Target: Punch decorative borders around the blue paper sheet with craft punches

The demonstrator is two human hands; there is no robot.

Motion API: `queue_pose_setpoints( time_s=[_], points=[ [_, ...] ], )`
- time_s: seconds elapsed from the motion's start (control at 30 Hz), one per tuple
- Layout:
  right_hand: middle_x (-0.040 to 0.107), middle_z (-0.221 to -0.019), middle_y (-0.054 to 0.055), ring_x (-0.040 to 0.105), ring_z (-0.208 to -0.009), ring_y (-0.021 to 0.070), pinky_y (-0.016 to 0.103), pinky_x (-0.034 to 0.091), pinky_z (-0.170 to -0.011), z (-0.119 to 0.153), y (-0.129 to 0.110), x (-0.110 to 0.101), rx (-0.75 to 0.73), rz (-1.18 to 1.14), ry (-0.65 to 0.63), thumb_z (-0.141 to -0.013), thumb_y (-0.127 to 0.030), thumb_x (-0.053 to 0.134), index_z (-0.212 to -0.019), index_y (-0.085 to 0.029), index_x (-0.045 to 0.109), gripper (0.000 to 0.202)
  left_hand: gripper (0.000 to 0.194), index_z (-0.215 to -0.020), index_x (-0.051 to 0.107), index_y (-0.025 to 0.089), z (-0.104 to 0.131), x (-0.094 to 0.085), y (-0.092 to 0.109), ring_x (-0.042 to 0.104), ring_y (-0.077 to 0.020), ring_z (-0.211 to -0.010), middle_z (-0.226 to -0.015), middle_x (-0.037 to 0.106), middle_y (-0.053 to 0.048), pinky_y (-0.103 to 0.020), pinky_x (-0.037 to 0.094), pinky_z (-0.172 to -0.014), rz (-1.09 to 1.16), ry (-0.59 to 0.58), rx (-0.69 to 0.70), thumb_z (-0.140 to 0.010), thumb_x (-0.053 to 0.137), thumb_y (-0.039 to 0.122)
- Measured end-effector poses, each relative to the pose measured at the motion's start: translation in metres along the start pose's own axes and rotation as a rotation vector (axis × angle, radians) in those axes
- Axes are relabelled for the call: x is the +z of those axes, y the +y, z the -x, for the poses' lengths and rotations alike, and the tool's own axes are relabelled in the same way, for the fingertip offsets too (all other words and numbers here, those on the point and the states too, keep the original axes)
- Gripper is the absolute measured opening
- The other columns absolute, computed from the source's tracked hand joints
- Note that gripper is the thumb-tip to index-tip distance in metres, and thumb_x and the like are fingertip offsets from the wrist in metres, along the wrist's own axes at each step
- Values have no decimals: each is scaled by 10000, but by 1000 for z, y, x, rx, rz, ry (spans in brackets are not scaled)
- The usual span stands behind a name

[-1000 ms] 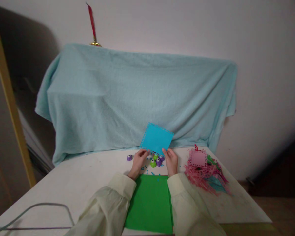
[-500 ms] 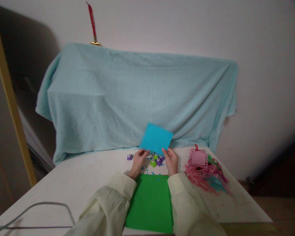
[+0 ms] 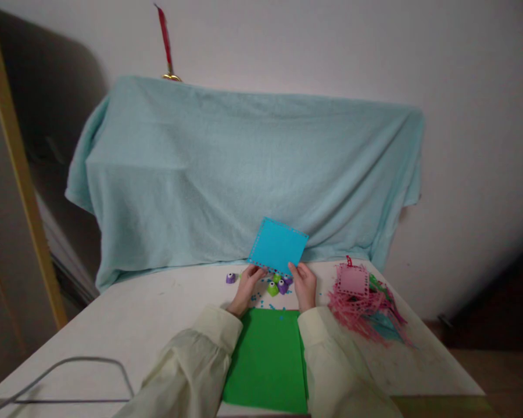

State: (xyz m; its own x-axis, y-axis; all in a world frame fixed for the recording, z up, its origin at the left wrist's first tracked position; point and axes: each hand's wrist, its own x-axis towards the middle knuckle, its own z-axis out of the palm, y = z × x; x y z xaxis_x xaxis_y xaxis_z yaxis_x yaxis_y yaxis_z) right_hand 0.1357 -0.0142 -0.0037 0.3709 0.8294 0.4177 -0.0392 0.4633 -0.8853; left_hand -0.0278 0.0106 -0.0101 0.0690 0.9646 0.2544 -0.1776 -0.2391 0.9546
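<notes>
A blue paper card with small holes punched along its edges is held up, tilted, above the back of the table. My left hand pinches its lower left edge, and my right hand grips its lower right corner between thumb and fingers. Beneath the card sit small green and purple craft punches with eye shapes, among them a green punch and a purple punch. Another purple punch lies left of my left hand. Blue paper bits are scattered between my hands. Green paper sheets lie between my forearms.
On the right, a pink card with punched edges and a red ribbon rests on pink shredded paper. A light blue cloth hangs behind the white table. A grey curved bar is at the front left.
The whole view has shifted very slightly. Both hands keep the blue card in nearly the same place and tilt.
</notes>
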Motion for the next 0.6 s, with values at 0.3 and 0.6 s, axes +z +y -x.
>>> queue_pose_setpoints(
  time_s=[0.3, 0.6],
  points=[
    [644, -659, 13, 576, -624, 163, 271, 467, -630, 4, -8, 7, 53, -23, -78, -747, -440, 658, -816, -160, 651, 288, 435, -624, 658, 155, 13, 10, 20, 479, -138, -582, -557, 556, 8, -258, 328, -584, -238, -110, 49, -757, 566, 559],
    [687, -732, 39, 624, -710, 194, 294, 488, -666, 7, -16, 11, 94, -55, -181, -728, -443, 670, -843, -170, 677, 297, 515, -468, 528, 175, 13, 10, 18, 392, -113, -503, -457, 443, 35, -256, 292, -531, -247, -116, 18, -730, 563, 616]
  ],
)
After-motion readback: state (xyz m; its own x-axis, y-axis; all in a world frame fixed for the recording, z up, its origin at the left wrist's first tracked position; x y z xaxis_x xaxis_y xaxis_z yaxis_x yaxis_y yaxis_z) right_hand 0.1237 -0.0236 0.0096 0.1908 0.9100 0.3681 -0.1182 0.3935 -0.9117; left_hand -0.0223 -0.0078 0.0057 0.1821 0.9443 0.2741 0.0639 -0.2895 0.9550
